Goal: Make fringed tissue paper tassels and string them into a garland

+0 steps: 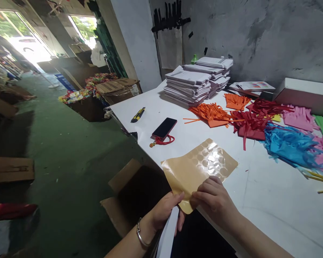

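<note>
A tan backing sheet with rows of clear round stickers [188,165] lies across the table's front edge, its near corner bent down over it. My left hand [168,209], with a silver bangle on the wrist, is closed round a flat white paper piece [168,233]. Its thumb rests at the sheet's near corner. My right hand [216,197] is closed at the same near end, thumb and fingertips pinched together on the sheet. Whether a loose sticker is between those fingertips is too small to tell. Most of the white piece drops out of view at the bottom.
On the white table [258,193] are a phone [164,128] with a red strap, a yellow-black utility knife [138,114], stacked white papers [188,84] and fringed bundles in orange [211,114], red [250,123] and blue [288,143]. Below the edge stands an open carton [125,179].
</note>
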Demonstrator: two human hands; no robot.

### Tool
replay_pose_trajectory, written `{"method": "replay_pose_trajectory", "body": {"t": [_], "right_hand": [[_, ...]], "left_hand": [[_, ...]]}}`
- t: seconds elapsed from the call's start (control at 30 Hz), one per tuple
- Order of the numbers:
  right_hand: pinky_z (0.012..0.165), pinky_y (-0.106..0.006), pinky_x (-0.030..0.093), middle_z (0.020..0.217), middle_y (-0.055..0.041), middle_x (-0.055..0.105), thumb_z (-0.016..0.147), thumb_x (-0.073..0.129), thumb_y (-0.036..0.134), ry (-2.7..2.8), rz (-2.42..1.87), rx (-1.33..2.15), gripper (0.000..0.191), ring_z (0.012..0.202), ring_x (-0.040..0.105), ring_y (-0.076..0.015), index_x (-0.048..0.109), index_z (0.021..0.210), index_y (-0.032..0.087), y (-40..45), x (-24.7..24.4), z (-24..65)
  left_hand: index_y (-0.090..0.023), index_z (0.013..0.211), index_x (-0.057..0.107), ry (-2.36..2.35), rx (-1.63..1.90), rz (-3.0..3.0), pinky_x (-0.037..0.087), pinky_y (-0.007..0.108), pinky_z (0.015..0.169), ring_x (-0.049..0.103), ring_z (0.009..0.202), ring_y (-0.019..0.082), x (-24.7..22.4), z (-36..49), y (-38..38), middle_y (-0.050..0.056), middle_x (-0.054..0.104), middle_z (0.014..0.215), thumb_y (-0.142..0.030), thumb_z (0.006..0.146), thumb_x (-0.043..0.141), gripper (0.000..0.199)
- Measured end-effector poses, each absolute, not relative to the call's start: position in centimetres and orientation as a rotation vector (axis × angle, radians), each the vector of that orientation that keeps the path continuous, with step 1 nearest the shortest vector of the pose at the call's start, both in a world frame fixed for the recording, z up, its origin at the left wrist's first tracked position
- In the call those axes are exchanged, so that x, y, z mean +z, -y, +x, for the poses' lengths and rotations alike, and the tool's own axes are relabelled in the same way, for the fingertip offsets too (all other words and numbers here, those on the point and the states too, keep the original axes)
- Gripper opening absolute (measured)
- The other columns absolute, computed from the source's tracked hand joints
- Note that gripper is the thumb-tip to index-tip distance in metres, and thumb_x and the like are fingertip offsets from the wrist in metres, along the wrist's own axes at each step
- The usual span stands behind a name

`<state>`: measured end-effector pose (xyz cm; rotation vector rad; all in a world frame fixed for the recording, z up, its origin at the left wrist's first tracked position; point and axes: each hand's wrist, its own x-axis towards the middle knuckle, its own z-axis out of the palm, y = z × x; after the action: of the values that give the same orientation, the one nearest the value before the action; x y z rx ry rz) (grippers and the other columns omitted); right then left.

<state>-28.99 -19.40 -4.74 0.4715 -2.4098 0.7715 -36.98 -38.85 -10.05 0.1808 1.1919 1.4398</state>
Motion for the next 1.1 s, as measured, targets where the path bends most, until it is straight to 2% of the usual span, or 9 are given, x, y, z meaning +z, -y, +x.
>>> {"method": "replay_pose_trajectory", "body": {"t": [0.13, 0.23, 0.37, 0.63, 0.8, 0.9, 1.03, 1.1], "right_hand": [[0.072, -0.031, 0.040, 0.072, 0.0012, 0.062, 0.095, 0.060, 0.013, 2.407, 0.520, 0.657, 0.009, 0.066, 0.053, -0.0137, 0.064, 0.092, 0.021, 19.5, -4.7, -28.9], [0.071, -0.031, 0.040, 0.072, 0.0006, 0.061, 0.097, 0.054, 0.010, 2.437, 0.622, 0.506, 0.014, 0.066, 0.049, -0.0137, 0.062, 0.091, 0.020, 19.2, -4.7, -28.5], [0.072, -0.033, 0.041, 0.075, -0.0021, 0.063, 0.098, 0.046, 0.006, 2.434, 0.768, 0.369, 0.020, 0.068, 0.046, -0.0150, 0.062, 0.093, 0.016, 18.6, -4.8, -28.1], [0.068, -0.036, 0.042, 0.079, -0.0061, 0.064, 0.096, 0.044, 0.004, 2.419, 0.843, 0.309, 0.022, 0.067, 0.047, -0.0171, 0.065, 0.093, 0.011, 18.4, -5.3, -27.5], [0.076, -0.036, 0.044, 0.081, -0.0068, 0.065, 0.098, 0.040, 0.005, 2.412, 0.859, 0.259, 0.027, 0.072, 0.055, -0.0178, 0.066, 0.103, 0.009, 18.3, -5.3, -27.1], [0.076, -0.036, 0.043, 0.081, -0.0060, 0.065, 0.097, 0.046, 0.006, 2.398, 0.839, 0.273, 0.021, 0.073, 0.056, -0.0176, 0.065, 0.103, 0.010, 18.3, -5.1, -27.2], [0.074, -0.034, 0.040, 0.077, -0.0028, 0.061, 0.094, 0.058, 0.009, 2.444, 0.619, 0.379, 0.014, 0.070, 0.051, -0.0153, 0.064, 0.107, 0.013, 18.4, -5.0, -27.7], [0.073, -0.033, 0.039, 0.074, -0.0005, 0.057, 0.094, 0.060, 0.010, 2.462, 0.566, 0.439, 0.011, 0.068, 0.047, -0.0140, 0.064, 0.102, 0.015, 18.6, -4.9, -28.0]], "left_hand": [[-0.012, 0.045, 0.059, -1.238, 1.406, 0.200, 0.022, 0.020, 0.023, 0.046, 0.024, 0.012, -10.2, -37.0, 38.7, 0.006, 0.051, 0.033, -0.079, 0.082, 0.047, 0.077], [-0.012, 0.037, 0.057, -1.254, 1.370, 0.224, 0.019, 0.019, 0.023, 0.046, 0.024, 0.011, -10.2, -37.1, 38.5, 0.006, 0.048, 0.030, -0.082, 0.079, 0.046, 0.082], [-0.012, 0.037, 0.058, -1.257, 1.335, 0.248, 0.022, 0.019, 0.026, 0.047, 0.025, 0.011, -9.5, -37.3, 38.2, 0.007, 0.050, 0.032, -0.084, 0.077, 0.045, 0.084], [-0.013, 0.037, 0.057, -1.265, 1.269, 0.260, 0.022, 0.021, 0.025, 0.045, 0.024, 0.012, -9.9, -37.1, 37.8, 0.007, 0.047, 0.030, -0.085, 0.078, 0.040, 0.085], [-0.014, 0.037, 0.055, -1.280, 1.261, 0.255, 0.023, 0.020, 0.027, 0.047, 0.026, 0.012, -10.3, -37.1, 37.6, 0.007, 0.046, 0.030, -0.084, 0.079, 0.037, 0.084], [-0.013, 0.036, 0.056, -1.305, 1.257, 0.260, 0.023, 0.021, 0.028, 0.045, 0.026, 0.011, -10.4, -37.1, 37.6, 0.008, 0.046, 0.030, -0.085, 0.079, 0.037, 0.086], [-0.012, 0.036, 0.056, -1.318, 1.265, 0.269, 0.021, 0.022, 0.027, 0.044, 0.024, 0.013, -10.5, -36.8, 37.6, 0.008, 0.046, 0.028, -0.088, 0.077, 0.035, 0.089], [-0.012, 0.035, 0.055, -1.322, 1.280, 0.269, 0.021, 0.022, 0.027, 0.045, 0.024, 0.012, -10.5, -36.7, 37.5, 0.007, 0.045, 0.028, -0.089, 0.076, 0.037, 0.088]]}}
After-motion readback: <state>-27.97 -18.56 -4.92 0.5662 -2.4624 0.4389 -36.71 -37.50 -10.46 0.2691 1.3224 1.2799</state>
